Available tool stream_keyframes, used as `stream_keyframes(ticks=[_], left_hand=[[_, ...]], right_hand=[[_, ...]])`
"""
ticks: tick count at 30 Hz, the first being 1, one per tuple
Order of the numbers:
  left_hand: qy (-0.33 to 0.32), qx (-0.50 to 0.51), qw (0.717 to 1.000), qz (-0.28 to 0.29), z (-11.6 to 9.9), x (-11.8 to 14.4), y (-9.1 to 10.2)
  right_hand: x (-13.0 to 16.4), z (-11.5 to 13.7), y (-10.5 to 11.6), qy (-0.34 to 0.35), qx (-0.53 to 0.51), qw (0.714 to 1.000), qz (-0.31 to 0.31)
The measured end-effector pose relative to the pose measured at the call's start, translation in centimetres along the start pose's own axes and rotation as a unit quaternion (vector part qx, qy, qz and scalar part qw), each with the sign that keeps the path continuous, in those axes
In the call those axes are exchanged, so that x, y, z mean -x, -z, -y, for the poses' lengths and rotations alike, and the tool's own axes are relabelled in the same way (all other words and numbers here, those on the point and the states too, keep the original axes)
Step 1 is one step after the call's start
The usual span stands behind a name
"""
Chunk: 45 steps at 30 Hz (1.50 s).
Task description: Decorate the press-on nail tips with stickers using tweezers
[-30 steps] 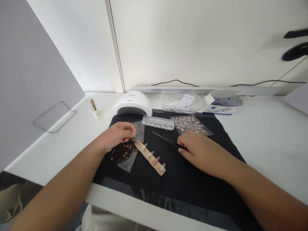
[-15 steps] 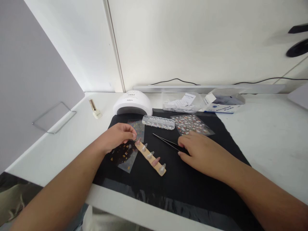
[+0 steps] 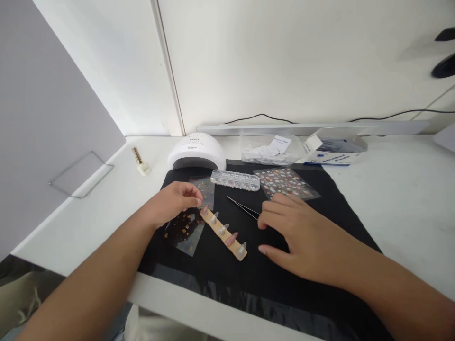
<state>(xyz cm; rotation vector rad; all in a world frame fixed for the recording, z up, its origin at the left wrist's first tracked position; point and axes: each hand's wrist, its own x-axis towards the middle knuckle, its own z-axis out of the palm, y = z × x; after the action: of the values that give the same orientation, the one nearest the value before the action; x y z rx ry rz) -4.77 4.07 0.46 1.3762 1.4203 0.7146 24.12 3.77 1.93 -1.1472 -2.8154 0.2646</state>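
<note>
Tweezers (image 3: 237, 203) mid-frame, right hand (image 3: 287, 232) right there over their end, thumb out wide, left fingers (image 3: 190, 201) narrow beside the nail-tip strip (image 3: 225, 238) (gripping anything? can't tell!)

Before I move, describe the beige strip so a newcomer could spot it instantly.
Find the black mat on the white table. On it, between the left hand and the right hand, a narrow beige strip lies at a slant. Unlike the flat sheets and clear case, it carries five nail tips in a row, two pinkish and three clear.
</note>
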Motion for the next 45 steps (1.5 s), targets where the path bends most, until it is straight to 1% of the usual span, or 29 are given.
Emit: stream_keyframes(ticks=[3, 8, 15, 21, 27, 32, 39, 45], left_hand=[[0.003, -0.006, 1.000, 0.004, -0.1, 0.1, 0.0], [0.010, -0.015, 1.000, 0.008, -0.3, 0.4, 0.1], [0.014, -0.014, 1.000, 0.012, -0.6, 0.7, -0.4], [0.020, -0.011, 1.000, 0.009, -0.2, 0.5, -0.6], [0.019, -0.016, 1.000, 0.000, -0.3, 0.4, -0.7], [0.013, -0.019, 1.000, -0.004, -0.5, 0.4, -0.6], [0.009, -0.022, 1.000, 0.002, -0.3, 0.5, -0.4], [0.015, -0.035, 0.999, 0.001, 0.1, 0.6, -0.4]], right_hand=[[-0.1, 0.7, -0.7, 0.012, -0.014, 1.000, 0.007], [-0.5, 1.7, -2.0, 0.011, -0.011, 1.000, 0.006], [-0.7, 3.1, -3.2, -0.012, -0.008, 0.999, -0.029], [-0.7, 3.6, -4.2, -0.022, -0.028, 0.998, -0.054], [-0.6, 3.9, -4.4, -0.014, -0.046, 0.997, -0.065], [-0.6, 4.1, -4.5, -0.002, -0.060, 0.996, -0.058], [-0.6, 4.2, -4.7, -0.008, -0.054, 0.997, -0.054], [-0.4, 4.4, -4.8, 0.011, -0.061, 0.997, -0.048]])
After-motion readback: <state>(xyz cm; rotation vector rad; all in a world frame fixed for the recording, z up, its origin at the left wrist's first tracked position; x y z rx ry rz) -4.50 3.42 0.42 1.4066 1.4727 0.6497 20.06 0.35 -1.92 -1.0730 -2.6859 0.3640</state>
